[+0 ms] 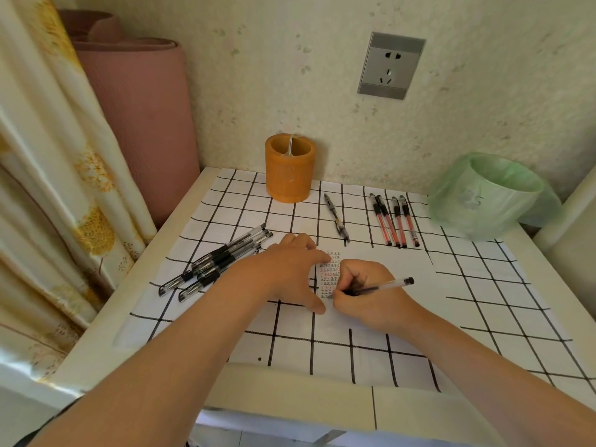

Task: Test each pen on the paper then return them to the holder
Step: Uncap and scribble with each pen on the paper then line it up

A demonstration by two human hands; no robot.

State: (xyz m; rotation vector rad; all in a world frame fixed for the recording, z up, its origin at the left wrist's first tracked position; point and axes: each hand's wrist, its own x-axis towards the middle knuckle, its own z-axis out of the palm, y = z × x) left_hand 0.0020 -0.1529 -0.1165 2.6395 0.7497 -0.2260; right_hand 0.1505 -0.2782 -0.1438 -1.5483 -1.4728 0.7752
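My right hand [364,291] grips a black pen [383,286] with its tip down on the white paper [380,262], beside rows of small black and red marks [330,274]. My left hand [290,269] lies flat, fingers spread, pressing the paper's left edge. Several black pens [219,262] lie in a pile to the left. Several red pens [395,221] lie side by side at the back right, with a single dark pen [337,217] beside them. The orange holder [289,169] stands at the back by the wall, with one thin item inside.
The small table carries a white cloth with a black grid [290,343]. A bin lined with a green bag [490,195] stands at the back right. A pink rolled mat [142,124] and a curtain [48,156] are on the left. A wall socket [390,66] sits above.
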